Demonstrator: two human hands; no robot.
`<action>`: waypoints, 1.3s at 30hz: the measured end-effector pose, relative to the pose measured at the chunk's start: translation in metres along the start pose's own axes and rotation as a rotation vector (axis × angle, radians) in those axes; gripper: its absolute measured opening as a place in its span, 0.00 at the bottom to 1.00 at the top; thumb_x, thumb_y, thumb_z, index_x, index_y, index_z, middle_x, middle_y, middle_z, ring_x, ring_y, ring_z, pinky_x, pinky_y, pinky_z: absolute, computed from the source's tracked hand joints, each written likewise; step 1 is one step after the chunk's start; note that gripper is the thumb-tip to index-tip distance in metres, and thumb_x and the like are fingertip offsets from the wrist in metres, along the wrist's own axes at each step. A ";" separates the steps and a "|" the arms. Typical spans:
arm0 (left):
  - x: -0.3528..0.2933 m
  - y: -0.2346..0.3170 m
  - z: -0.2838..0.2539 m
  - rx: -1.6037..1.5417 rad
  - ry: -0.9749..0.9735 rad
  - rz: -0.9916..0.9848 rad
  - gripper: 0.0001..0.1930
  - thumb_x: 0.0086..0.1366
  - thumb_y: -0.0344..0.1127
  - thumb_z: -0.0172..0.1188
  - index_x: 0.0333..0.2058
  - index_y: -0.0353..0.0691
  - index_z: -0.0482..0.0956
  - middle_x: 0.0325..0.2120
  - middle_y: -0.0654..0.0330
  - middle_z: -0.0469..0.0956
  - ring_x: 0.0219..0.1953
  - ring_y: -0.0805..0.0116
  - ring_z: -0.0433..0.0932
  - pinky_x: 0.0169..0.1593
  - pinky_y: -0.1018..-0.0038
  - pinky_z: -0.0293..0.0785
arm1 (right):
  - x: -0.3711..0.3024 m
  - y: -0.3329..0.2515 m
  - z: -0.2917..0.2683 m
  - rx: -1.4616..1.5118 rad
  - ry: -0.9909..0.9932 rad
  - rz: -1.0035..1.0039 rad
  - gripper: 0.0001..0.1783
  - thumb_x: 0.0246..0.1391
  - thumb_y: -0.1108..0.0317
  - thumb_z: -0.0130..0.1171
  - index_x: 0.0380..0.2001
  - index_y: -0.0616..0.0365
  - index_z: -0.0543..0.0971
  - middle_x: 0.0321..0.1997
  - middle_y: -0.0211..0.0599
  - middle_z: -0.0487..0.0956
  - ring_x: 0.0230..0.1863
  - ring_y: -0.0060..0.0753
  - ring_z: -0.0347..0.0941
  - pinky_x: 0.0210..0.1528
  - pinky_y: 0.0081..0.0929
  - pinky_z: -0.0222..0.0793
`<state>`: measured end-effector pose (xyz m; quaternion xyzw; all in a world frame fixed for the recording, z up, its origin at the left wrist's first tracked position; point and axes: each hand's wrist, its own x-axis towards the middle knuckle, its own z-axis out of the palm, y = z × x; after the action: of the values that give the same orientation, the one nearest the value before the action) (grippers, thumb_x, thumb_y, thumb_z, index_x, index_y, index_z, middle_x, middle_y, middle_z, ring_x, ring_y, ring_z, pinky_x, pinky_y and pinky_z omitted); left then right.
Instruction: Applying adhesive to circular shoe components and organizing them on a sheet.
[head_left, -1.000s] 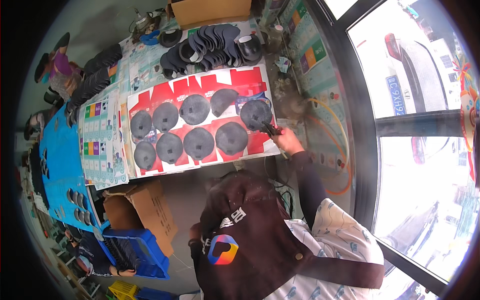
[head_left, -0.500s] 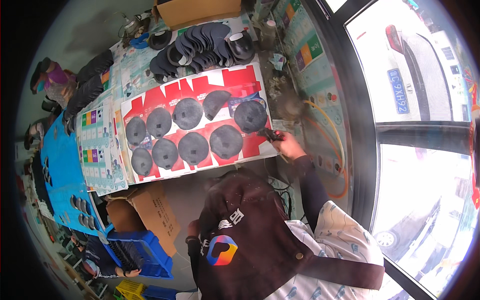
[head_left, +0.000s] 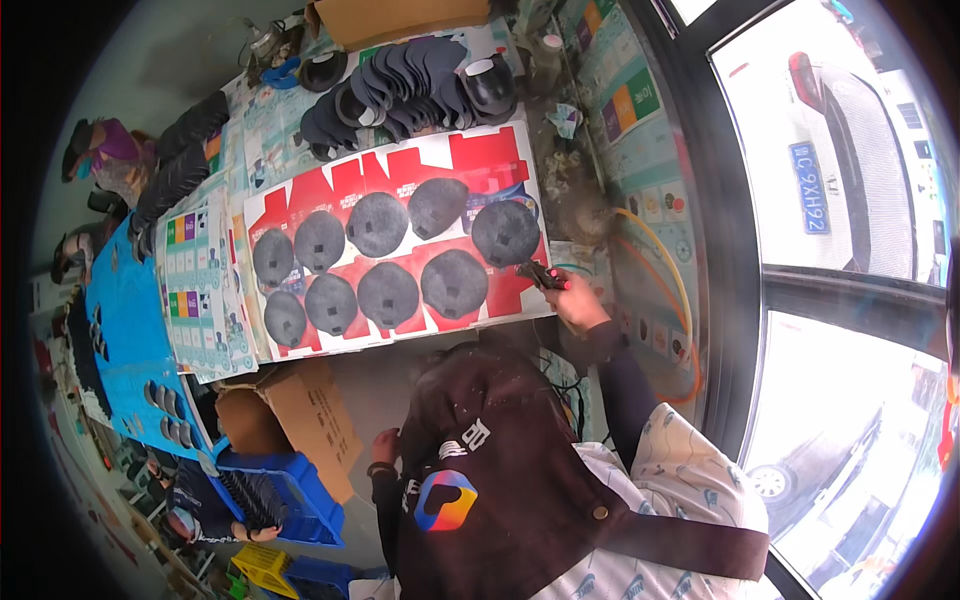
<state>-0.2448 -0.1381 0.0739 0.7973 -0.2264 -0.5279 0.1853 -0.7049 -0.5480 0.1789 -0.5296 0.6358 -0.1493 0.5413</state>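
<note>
My right hand [head_left: 577, 306] is closed around a black spray gun [head_left: 541, 275] with small red parts. Its tip points at the nearest dark grey round piece [head_left: 504, 233], at the right end of a red-and-white cardboard sheet [head_left: 470, 322]. Several similar pieces, such as this round one [head_left: 387, 295], lie flat in two rows on the sheet; most carry a small dark square. At the top row's right, one piece [head_left: 437, 208] has a narrower shape. My left hand [head_left: 385, 446] hangs low beside my dark apron [head_left: 500, 460], off the table; its fingers are too small to read.
Stacked dark curved pieces [head_left: 410, 80] stand behind the sheet. Yellow and orange hoses [head_left: 683, 300] loop along the right wall by the window. Below the table edge are a cardboard box [head_left: 325, 420] and a blue crate [head_left: 310, 500], near another person's hand [head_left: 262, 533].
The top-row right piece, folded or tilted up before, now lies flatter. My left hand has come out from behind the apron. The spray gun stays at the nearest round piece.
</note>
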 end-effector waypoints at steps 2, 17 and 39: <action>-0.008 0.003 0.006 -0.062 0.008 -0.030 0.15 0.68 0.43 0.58 0.43 0.39 0.84 0.29 0.58 0.83 0.27 0.69 0.82 0.30 0.74 0.78 | -0.005 -0.007 0.005 0.026 -0.024 -0.017 0.18 0.50 0.73 0.54 0.47 0.62 0.76 0.35 0.46 0.82 0.40 0.46 0.80 0.44 0.37 0.73; -0.059 -0.048 -0.043 -0.263 0.366 -0.132 0.18 0.70 0.40 0.57 0.52 0.34 0.73 0.31 0.52 0.85 0.31 0.63 0.86 0.40 0.68 0.81 | 0.015 0.055 0.064 -0.910 0.466 -0.135 0.40 0.43 0.67 0.66 0.59 0.69 0.65 0.59 0.61 0.67 0.61 0.68 0.62 0.68 0.51 0.58; -0.220 -0.075 -0.262 -1.198 0.309 0.517 0.28 0.76 0.37 0.51 0.69 0.42 0.54 0.54 0.52 0.76 0.44 0.67 0.81 0.49 0.71 0.78 | -0.393 -0.438 0.412 0.385 -1.948 -0.986 0.39 0.65 0.43 0.33 0.41 0.71 0.80 0.26 0.46 0.79 0.22 0.37 0.74 0.23 0.31 0.68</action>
<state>-0.0650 0.0607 0.2984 0.5434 -0.0488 -0.3808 0.7465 -0.1894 -0.2345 0.5697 -0.5224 -0.3762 0.0358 0.7644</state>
